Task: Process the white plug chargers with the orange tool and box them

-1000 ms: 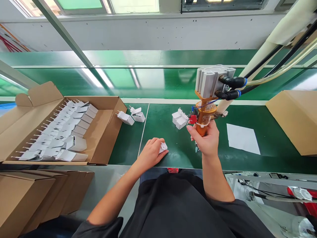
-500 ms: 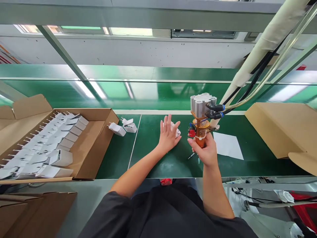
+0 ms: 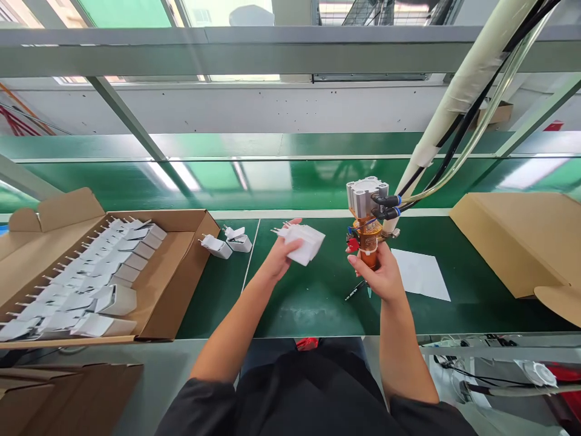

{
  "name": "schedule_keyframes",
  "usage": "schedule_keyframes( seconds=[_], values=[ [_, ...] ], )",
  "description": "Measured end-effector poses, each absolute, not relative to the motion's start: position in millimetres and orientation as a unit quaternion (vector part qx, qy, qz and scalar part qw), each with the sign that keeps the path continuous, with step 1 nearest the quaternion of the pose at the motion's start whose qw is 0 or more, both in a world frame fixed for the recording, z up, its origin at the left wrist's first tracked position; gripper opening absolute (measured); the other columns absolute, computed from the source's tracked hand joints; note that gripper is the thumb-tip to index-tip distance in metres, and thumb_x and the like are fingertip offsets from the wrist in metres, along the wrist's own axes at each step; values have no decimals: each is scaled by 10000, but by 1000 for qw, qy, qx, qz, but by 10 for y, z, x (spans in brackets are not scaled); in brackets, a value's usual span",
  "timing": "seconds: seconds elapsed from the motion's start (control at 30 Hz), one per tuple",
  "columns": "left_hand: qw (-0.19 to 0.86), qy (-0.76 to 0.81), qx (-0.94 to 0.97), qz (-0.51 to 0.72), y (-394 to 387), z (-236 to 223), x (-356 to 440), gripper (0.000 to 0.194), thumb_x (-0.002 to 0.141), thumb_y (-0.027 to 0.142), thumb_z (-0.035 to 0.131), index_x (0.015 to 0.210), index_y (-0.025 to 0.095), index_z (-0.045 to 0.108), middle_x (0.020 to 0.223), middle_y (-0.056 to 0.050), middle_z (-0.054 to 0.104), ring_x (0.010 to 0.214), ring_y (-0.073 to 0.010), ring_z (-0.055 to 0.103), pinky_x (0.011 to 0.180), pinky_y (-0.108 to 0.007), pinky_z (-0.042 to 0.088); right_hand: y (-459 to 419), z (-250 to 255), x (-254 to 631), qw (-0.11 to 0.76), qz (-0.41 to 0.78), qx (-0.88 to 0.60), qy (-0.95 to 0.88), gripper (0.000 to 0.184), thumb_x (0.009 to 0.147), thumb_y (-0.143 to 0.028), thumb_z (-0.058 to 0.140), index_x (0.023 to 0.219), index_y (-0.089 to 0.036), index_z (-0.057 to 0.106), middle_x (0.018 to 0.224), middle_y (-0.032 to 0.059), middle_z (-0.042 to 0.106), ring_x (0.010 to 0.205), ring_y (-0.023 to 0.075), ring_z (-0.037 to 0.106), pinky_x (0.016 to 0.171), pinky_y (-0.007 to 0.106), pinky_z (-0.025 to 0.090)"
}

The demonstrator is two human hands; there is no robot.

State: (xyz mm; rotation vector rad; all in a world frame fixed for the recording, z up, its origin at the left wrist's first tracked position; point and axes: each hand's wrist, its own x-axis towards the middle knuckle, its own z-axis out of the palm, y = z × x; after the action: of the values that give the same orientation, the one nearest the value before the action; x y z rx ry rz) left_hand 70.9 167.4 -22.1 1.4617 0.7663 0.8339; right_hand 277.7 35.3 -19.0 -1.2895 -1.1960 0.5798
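Your left hand [image 3: 279, 257] is closed on white plugs [image 3: 305, 243], left of the tool [image 3: 368, 227]; thumb on top, other fingers mostly hidden beneath. Number held: cannot tell, they overlap. Your right hand [image 3: 385, 277] is wrapped around the tool, low on its orange body, hiding part of that and most of the tip. Hands apart. Pen [image 3: 354, 291] lies just left of the tool's tip; whether the two touch is unclear.

Surface: green bench [image 3: 318, 324], pale scuffs near its edge, left of the tool. A white line [image 3: 251, 254] crosses farther left, with loose plugs [image 3: 216, 246] beyond it. Open box [image 3: 179, 281] with rows of plugs, far left of the tool, cut off by the frame. Paper [image 3: 420, 274] right of the tool, partly covered by your right hand; carton [image 3: 512, 242] farther right, also cut off.

Room: behind the tool, a glossy green panel [image 3: 322, 181] with light reflections, then a pale wall [image 3: 281, 109]. Windows [image 3: 131, 12] above, cropped.
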Motion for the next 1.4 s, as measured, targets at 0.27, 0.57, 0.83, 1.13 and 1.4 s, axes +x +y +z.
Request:
schedule_keyframes(
  seconds=[0.27, 0.57, 0.83, 1.13, 1.4],
  values=[
    [676, 304, 545, 394, 1540, 122, 378, 1066, 769, 931, 93, 1470, 200, 425, 1422, -162, 541, 1295, -385, 531, 889, -502, 533, 483, -166, 2939, 550, 248, -561, -566, 336, 845, -451, 713, 1034, -202, 588, 670, -28, 615, 530, 139, 547, 513, 286, 458],
    [322, 599, 652, 336, 2953, 7, 890, 729, 875, 562, 564, 1464, 211, 316, 1408, -159, 519, 1330, -316, 484, 1051, -449, 440, 421, -310, 2997, 553, 214, -581, -558, 259, 866, -407, 695, 992, -208, 588, 615, -46, 550, 503, 135, 511, 489, 274, 410],
    [230, 684, 652, 234, 3718, -29, 1217, 978, 680, 524, 763, 1462, 108, 349, 1517, -350, 322, 1439, -497, 248, 1103, -652, 268, 441, -463, 3052, 554, 181, -571, -578, 235, 864, -371, 692, 1012, -195, 646, 567, -46, 522, 441, 136, 489, 423, 265, 405],
    [216, 630, 732, 142, 3382, 158, 407, 878, 645, 723, 737, 1324, 189, 580, 1340, -203, 609, 1339, -417, 455, 1145, -547, 278, 318, -415, 3098, 539, 166, -593, -574, 278, 833, -387, 731, 1005, -201, 615, 666, 21, 656, 519, 172, 589, 484, 293, 498],
    [147, 545, 821, -85, 2749, 209, -337, 421, 495, 281, 855, 890, 251, 712, 798, -79, 726, 980, -365, 664, 1008, -511, 441, 378, -409, 3112, 538, 175, -595, -571, 298, 817, -427, 733, 965, -209, 593, 606, -19, 609, 468, 156, 553, 471, 298, 462]
  ],
)
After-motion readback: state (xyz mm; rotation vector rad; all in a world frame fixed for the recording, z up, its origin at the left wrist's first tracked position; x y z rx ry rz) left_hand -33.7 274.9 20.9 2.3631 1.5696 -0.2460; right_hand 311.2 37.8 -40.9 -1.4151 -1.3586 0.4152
